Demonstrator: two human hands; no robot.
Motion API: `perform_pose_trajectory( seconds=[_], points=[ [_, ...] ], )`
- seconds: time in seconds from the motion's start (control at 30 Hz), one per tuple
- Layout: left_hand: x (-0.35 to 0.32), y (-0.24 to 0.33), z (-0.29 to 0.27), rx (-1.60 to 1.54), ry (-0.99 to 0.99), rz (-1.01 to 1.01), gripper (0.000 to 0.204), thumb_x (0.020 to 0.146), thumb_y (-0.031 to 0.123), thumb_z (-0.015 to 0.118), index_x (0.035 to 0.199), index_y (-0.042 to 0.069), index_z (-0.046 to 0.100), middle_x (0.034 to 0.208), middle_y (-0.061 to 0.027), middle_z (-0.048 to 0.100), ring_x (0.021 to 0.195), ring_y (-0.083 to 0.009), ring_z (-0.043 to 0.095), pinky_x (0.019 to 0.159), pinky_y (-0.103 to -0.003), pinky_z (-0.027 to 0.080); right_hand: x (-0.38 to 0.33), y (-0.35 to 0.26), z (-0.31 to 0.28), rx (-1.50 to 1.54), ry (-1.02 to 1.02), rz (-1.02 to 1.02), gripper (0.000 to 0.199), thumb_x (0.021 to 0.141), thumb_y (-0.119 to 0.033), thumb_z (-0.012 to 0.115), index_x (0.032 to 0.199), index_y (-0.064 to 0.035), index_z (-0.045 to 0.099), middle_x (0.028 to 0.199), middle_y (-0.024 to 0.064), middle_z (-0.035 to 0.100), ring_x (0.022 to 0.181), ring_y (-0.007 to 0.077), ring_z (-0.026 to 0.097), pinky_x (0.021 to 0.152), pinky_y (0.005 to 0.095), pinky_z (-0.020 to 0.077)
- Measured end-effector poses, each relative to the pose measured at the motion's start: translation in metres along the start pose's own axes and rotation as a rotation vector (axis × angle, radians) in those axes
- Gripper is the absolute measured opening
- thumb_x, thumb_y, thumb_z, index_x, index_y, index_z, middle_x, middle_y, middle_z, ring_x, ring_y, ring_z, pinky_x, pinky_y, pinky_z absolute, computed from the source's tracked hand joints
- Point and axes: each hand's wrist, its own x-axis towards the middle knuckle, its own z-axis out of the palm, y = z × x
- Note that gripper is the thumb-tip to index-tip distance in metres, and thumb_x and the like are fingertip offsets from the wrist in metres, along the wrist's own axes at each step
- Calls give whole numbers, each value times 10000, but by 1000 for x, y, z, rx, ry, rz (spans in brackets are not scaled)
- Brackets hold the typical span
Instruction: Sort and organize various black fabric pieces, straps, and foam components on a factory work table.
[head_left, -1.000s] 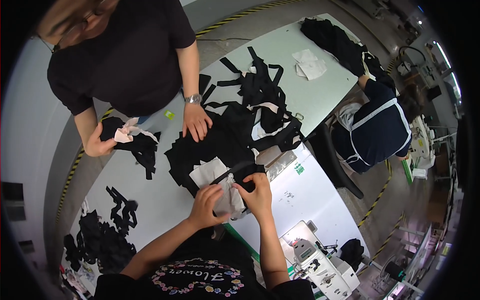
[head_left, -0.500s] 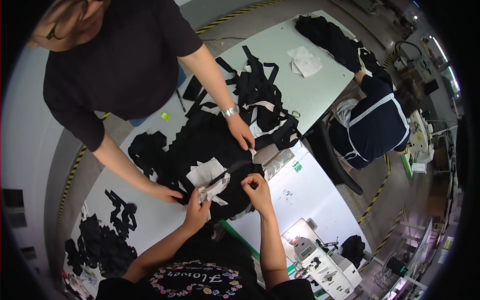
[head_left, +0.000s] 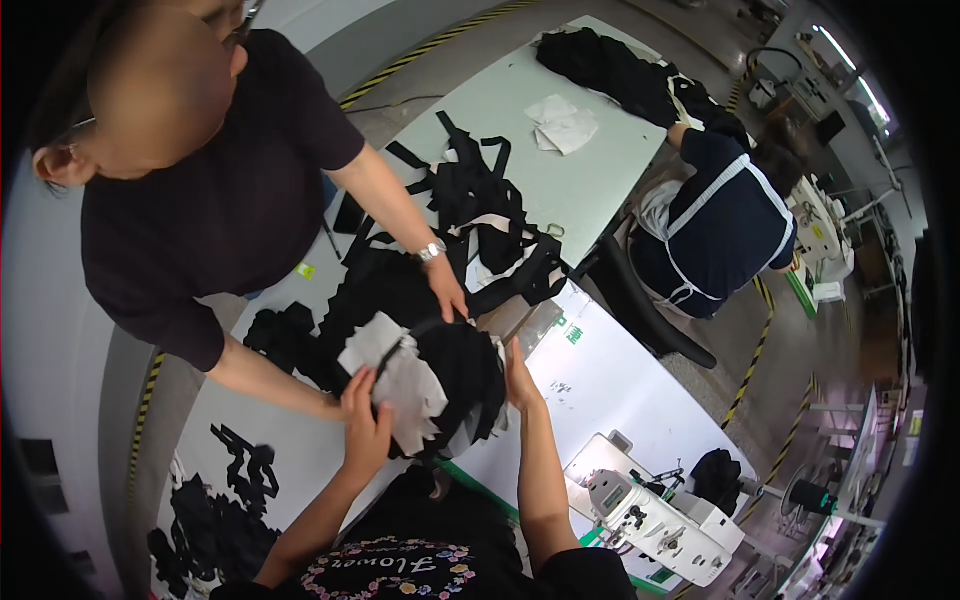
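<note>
The black cloth [head_left: 465, 365] is in a big, bumpy pile on the table [head_left: 610, 185], right between the two hands. White pieces [head_left: 412, 405] lie on top, near its left side. The left hand [head_left: 366, 425] is on the edge of the white pieces, with the thumb a little away from the other fingers. I cannot tell if it pinches them. The right hand [head_left: 522, 380] is up against the right side of the pile. Its fingers point away from the body, and I cannot tell if they grip.

Across the table, another person [head_left: 205, 235] reaches in with both arms, and that person's left hand [head_left: 447, 292] is at the far side of the pile.

So the cloth is together in one heap, but it is not flat or neat. The black straps [head_left: 480, 190] lie in a tangle behind it. More black pieces [head_left: 210, 525] lie loose at the lower left. No hand is on the sewing machine [head_left: 655, 515].
</note>
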Motion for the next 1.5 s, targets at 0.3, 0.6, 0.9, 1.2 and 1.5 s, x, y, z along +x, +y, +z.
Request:
perform_pose_trajectory(
  seconds=[0.3, 0.6, 0.9, 1.2, 1.5],
  points=[
    [23, 71, -88, -261, 359, 218, 429, 954, 163, 322, 1318, -52, 395, 1409, -209, 366, 1328, -297, 341, 1113, -396, 226, 32, -35, 47, -224, -107, -312, 448, 974, -366, 453, 1248, -22, 537, 1206, 47, 568, 1068, 138, 531, 904, 273, 408],
    [-24, 63, -44, -286, -65, 172, 337, 849, -9, 510, 1184, -36, 481, 1057, -177, 610, 1001, -288, 589, 909, -388, 444, 132, -151, -10, -1296, 1118, -916, 530, 726, -267, 729, 1187, -78, 550, 1157, 146, 553, 1119, 345, 495, 929, 438, 402],
    [-4, -21, 48, -676, -589, -359, 319, 997, 235, 435, 1231, 26, 494, 1087, -95, 623, 981, -158, 597, 882, -286, 451, 115, -102, -35, -830, 650, -606, 476, 716, -263, 656, 1085, 25, 572, 934, 232, 648, 890, 322, 636, 795, 370, 481],
    [71, -64, 134, -813, -409, -756, 405, 959, 360, 492, 1242, 70, 481, 1185, -93, 574, 1083, -192, 555, 927, -350, 428, 23, 25, -16, -266, 497, -449, 252, 818, -86, 647, 1020, -27, 508, 858, -4, 497, 789, 105, 456, 716, 221, 373],
    [75, -7, 165, -449, -311, -62, 184, 916, 129, 547, 1044, 1, 584, 938, -115, 606, 848, -202, 606, 755, -300, 478, -13, 30, -14, -420, 611, -589, 394, 733, -18, 690, 1088, -36, 520, 838, 1, 517, 766, 99, 490, 705, 232, 414]
  ],
)
